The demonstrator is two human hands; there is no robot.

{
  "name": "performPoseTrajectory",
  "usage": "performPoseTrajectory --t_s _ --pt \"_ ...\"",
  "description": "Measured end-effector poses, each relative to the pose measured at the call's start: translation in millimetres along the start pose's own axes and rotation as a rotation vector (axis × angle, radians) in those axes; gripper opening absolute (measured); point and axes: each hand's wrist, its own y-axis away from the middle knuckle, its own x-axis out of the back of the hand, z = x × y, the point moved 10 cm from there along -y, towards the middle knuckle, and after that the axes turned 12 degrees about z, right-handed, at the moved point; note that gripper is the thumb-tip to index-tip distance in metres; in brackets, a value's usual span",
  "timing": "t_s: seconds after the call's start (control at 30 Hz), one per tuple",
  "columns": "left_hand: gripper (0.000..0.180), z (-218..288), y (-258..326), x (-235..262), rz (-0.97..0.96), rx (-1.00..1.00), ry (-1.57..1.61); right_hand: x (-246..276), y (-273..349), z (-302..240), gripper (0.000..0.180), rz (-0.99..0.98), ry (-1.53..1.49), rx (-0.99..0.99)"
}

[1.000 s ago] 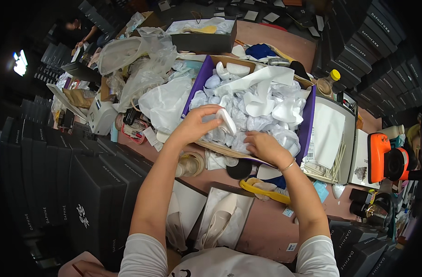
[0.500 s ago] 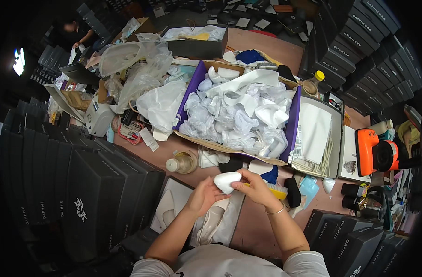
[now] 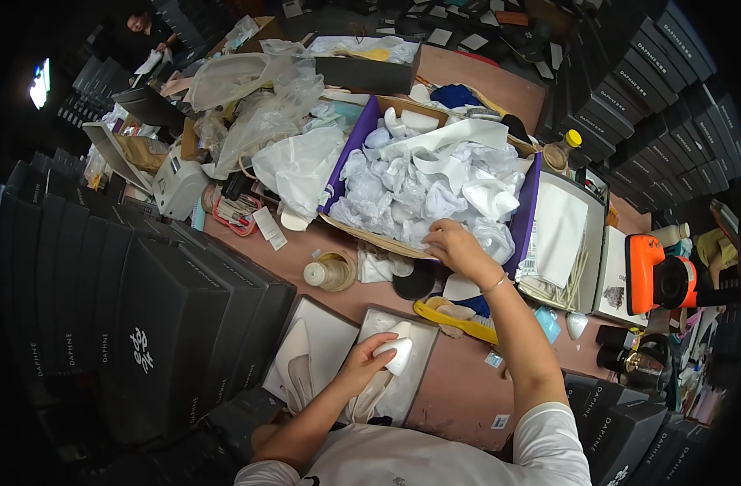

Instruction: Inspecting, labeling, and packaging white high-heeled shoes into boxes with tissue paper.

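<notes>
My left hand (image 3: 364, 361) is closed round a smooth white toe-shaped shoe insert (image 3: 400, 353), just above an open shoe box (image 3: 419, 368). In that box lies a pale pump (image 3: 369, 398); beside it, another pale pump (image 3: 296, 364) rests in the box's other half. My right hand (image 3: 458, 249) reaches over the near edge of a purple box (image 3: 532, 212). Its fingers are bent together at the white stuffing (image 3: 435, 198) heaped inside. What they grip, if anything, is hidden.
Black shoe boxes (image 3: 168, 340) stack high at left, with more (image 3: 621, 421) at lower right. A yellow-handled brush (image 3: 455, 321) and a jar (image 3: 332, 272) lie between the two boxes. An orange device (image 3: 644, 274) stands at right. Far left, another person (image 3: 152, 36) is at work.
My hands have parted. The left has lowered with the white insert toward the shoe box, while the right has let go of it and moved up to the purple box.
</notes>
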Motion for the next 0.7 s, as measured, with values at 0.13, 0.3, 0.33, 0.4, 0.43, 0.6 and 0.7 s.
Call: performPoseTrajectory --t_s 0.13,0.3,0.33,0.4,0.43,0.6,0.7 --pt "0.035 -5 2 14 0.09 -0.112 -0.573 17 4 41 0.017 0.146 -0.229 -0.425" --pt "0.049 54 29 -12 0.191 -0.771 -0.926 37 31 64 0.019 0.424 -0.933 -0.806" --pt "0.053 71 30 -20 0.196 -0.82 -0.893 38 36 68 0.019 0.424 -0.961 -0.813" --pt "0.062 102 14 -31 0.2 -0.803 -0.647 32 41 73 0.019 0.409 -1.039 -0.817" --pt "0.068 117 -2 -39 0.2 -0.736 -0.437 29 37 63 0.019 0.392 -1.09 -0.817" --pt "0.052 186 -83 -86 0.019 -0.602 0.01 28 23 12 0.02 0.216 -1.029 -0.76" --pt "0.028 199 -102 -83 -0.074 -0.496 0.236 45 17 26 0.024 0.261 -0.877 -0.783"
